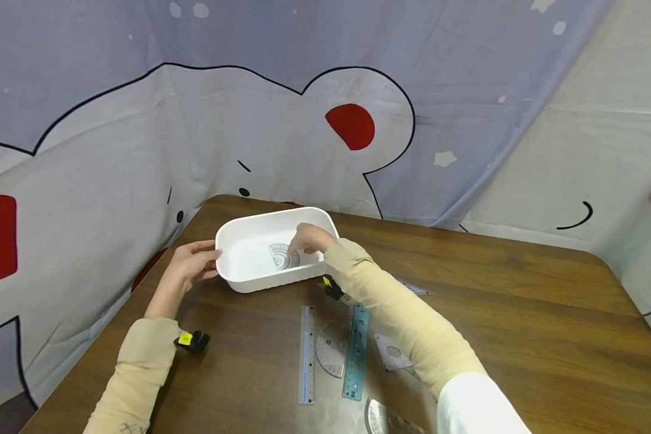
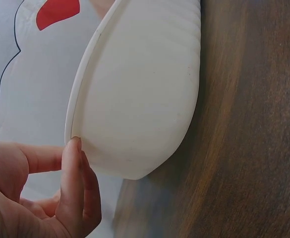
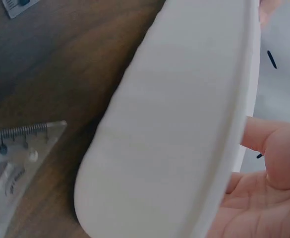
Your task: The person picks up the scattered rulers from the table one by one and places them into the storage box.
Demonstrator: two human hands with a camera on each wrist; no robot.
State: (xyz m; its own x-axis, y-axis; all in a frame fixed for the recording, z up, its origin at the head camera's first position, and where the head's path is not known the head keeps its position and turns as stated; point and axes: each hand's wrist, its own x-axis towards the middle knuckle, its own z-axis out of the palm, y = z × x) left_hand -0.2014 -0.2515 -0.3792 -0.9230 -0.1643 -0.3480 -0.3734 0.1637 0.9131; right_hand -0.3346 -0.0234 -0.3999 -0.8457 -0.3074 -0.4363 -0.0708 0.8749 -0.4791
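White and oblong, the tub (image 1: 241,253) is sitting on the counter (image 1: 521,301), its long axis running left to right, its right end angling slightly away from the person. The left hand (image 1: 192,262) is pinching the rim at the left end, thumb and fingers almost meeting across it. The right hand (image 1: 311,237) is reaching inside from the right end, pointing down at a clear piece (image 1: 279,256) that is lying on the tub's floor; whether those fingers are gripping it, or how far they are spreading, I cannot tell. On the near side, 2 rulers, 1 clear (image 1: 307,355) and 1 teal (image 1: 356,355), are pointing lengthwise away from the person, a protractor (image 1: 332,349) lying between them, its curve facing left.
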